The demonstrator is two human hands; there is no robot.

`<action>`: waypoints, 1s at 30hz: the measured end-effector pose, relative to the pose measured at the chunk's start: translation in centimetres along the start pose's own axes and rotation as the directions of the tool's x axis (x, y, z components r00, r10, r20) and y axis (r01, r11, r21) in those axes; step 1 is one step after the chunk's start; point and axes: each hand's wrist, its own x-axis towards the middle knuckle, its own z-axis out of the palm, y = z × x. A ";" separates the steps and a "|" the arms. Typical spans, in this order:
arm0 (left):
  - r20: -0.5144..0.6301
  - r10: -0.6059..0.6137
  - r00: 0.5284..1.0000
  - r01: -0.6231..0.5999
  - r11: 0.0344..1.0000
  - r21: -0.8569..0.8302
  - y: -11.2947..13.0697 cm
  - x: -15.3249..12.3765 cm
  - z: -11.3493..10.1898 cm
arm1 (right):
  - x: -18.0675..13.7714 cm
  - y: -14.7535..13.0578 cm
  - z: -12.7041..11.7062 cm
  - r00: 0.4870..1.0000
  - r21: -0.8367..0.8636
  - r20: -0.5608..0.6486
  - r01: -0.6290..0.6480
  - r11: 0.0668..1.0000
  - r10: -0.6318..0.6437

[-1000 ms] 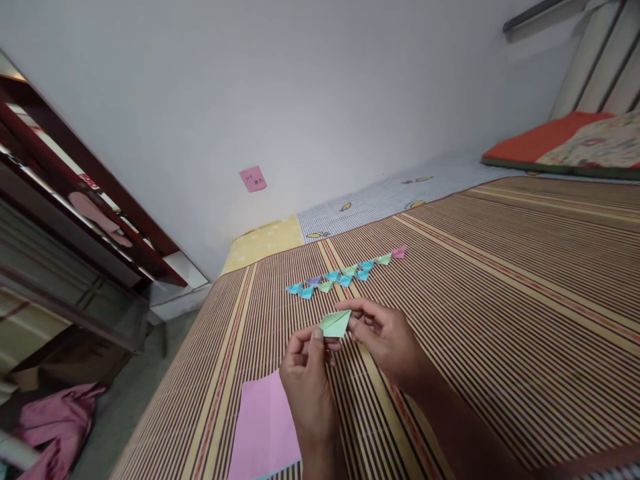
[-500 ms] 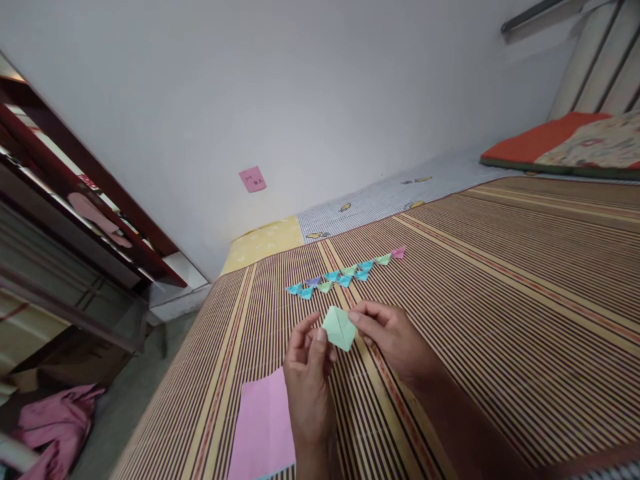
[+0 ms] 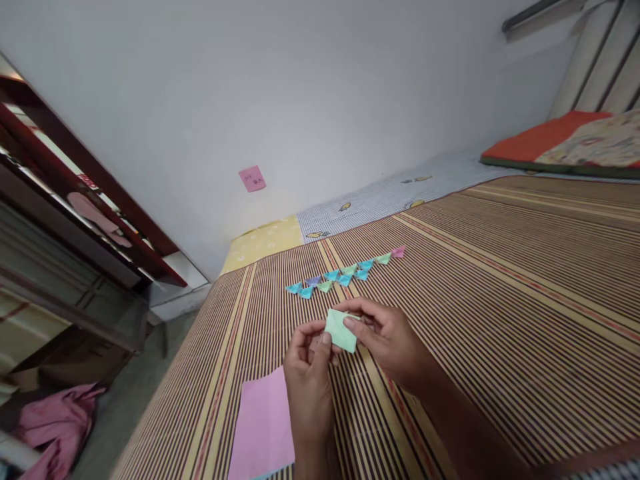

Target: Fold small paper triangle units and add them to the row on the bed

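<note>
Between my two hands is a small folded piece of light green paper (image 3: 339, 331), held above the striped mat. My left hand (image 3: 311, 373) pinches its lower left edge, thumb in front. The thumb of my right hand (image 3: 387, 337) presses on the paper's upper right part, with the fingers behind and above it. Beyond the hands, several small folded paper pieces (image 3: 345, 280) in blue, green, purple and pink lie in two slanting rows. Pink paper sheets (image 3: 265, 423) lie beside my left wrist, with a blue edge showing underneath.
The striped mat (image 3: 480, 280) covers the bed up to the white wall (image 3: 320, 100). A pink note (image 3: 252, 179) is stuck on that wall. An orange and floral cushion (image 3: 555, 143) lies at the far right. Pink cloth (image 3: 55, 427) is on the floor at left.
My right thumb has moved inward over the green paper, and the right fingers have come across its top. The paper has turned slightly and looks squarer. The rows of folded pieces have not moved.
</note>
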 end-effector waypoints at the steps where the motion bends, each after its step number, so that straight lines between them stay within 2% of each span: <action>1: 0.020 -0.024 1.000 0.024 0.999 -0.027 -0.2 0.1 -0.2 | 0.0 0.0 -0.1 1.000 -0.024 0.011 0.001 1.000 0.000; 11: 0.153 -0.076 0.985 0.084 0.995 -0.044 -0.4 0.1 -0.2 | -0.1 -1.2 -0.1 0.995 -0.231 0.058 0.094 0.969 -0.082; 15: 0.152 -0.095 0.984 0.108 0.991 -0.078 -0.8 0.3 -0.6 | -0.1 -1.6 -0.4 0.985 -0.238 0.120 0.153 0.959 -0.127; 20: 0.147 -0.127 0.981 0.147 0.979 -0.140 -0.3 0.4 -0.9 | -0.2 -1.9 -1.1 0.978 -0.241 0.173 0.158 0.958 -0.118; 24: 0.173 -0.166 0.971 0.207 0.942 -0.262 0.4 0.4 -1.2 | -0.3 -1.8 -1.5 0.958 -0.195 0.254 0.186 0.963 -0.134; 30: 0.209 -0.196 0.958 0.261 0.899 -0.351 0.5 0.3 -1.3 | -0.3 -2.0 -1.7 0.949 -0.206 0.296 0.176 0.963 -0.110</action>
